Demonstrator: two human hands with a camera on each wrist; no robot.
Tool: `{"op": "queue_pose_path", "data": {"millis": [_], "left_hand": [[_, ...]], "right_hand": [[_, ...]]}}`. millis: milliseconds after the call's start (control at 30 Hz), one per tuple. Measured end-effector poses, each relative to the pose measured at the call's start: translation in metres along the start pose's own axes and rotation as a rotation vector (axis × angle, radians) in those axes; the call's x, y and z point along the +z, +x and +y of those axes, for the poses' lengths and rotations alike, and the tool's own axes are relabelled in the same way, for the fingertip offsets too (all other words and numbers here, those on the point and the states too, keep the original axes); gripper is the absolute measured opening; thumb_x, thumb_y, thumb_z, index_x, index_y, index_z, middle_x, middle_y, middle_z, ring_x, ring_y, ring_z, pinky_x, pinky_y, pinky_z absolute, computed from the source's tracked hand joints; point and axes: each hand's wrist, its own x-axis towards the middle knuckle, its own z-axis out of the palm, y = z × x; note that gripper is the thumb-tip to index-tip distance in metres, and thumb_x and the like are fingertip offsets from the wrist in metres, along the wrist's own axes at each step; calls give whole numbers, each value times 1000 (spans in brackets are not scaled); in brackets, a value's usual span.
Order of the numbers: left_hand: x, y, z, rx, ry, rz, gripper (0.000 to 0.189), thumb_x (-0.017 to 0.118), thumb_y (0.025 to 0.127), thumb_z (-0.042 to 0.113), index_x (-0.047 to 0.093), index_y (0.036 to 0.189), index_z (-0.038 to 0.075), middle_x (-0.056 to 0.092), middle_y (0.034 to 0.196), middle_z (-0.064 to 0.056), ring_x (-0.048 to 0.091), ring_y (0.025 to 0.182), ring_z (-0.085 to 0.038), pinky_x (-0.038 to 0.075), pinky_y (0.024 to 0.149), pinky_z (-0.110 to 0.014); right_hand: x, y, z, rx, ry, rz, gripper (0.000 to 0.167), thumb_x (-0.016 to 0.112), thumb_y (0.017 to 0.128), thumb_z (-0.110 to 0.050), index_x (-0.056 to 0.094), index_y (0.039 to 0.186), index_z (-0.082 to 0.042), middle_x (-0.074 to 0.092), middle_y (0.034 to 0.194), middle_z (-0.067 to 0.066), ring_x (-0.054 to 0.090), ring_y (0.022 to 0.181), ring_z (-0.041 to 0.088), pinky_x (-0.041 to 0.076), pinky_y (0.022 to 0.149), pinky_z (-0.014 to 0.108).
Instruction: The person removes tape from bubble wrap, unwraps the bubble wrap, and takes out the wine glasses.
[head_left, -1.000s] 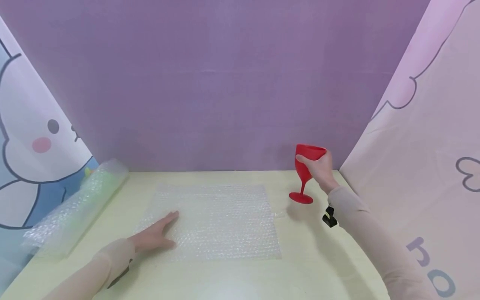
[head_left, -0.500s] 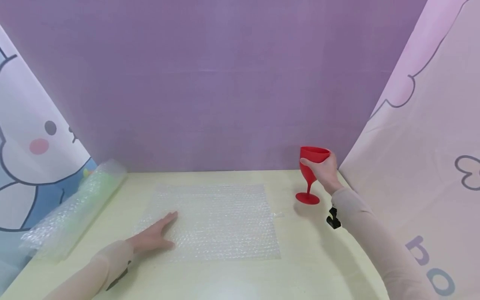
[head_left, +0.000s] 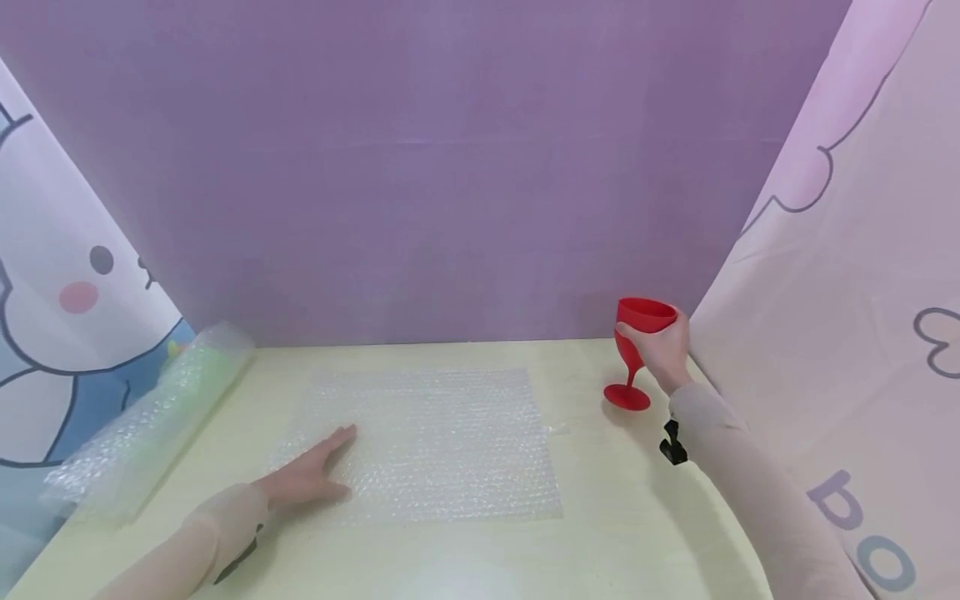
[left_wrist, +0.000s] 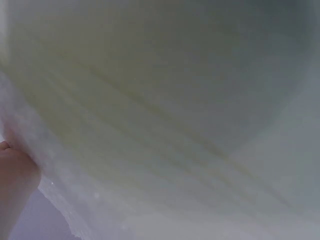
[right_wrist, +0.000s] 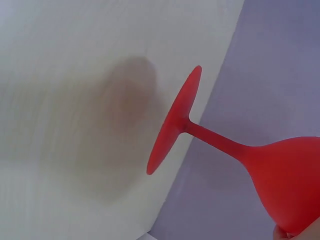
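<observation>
A red plastic goblet [head_left: 630, 354] is held nearly upright by my right hand [head_left: 664, 352], thumb and fingers around its bowl, at the back right of the table. In the right wrist view the goblet's foot [right_wrist: 175, 122] hangs above the tabletop, its shadow showing below. My left hand [head_left: 306, 473] rests with fingers spread on the left part of a flat sheet of clear bubble wrap [head_left: 450, 450] at the table's middle. The left wrist view shows a thumb [left_wrist: 17, 175] at the bubble wrap's edge, mostly blurred.
A roll of bubble wrap [head_left: 161, 417] lies slantwise at the table's left edge. A small clear strip [head_left: 557, 429] sits by the sheet's right side. A purple wall [head_left: 450, 167] closes the back, and printed fabric panels [head_left: 847, 317] flank the table [head_left: 480, 558].
My right hand has carried the goblet to the right and slightly lower, toward the table's back right corner. The left hand has stayed in place on the bubble wrap sheet.
</observation>
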Motion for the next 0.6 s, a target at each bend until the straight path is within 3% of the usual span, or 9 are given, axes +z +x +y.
{"op": "queue_pose_path", "data": {"millis": [600], "left_hand": [[-2,-3,-3,9,-17,8,101,73,71,33,12,148,11,3,152,-22,3,138,-44,3,108,-61]], "right_hand": [[4,6,18,-12,1,52,96,75,74,-34,11,144,-21,27,146,4,29,131,26,47,96,45]]}}
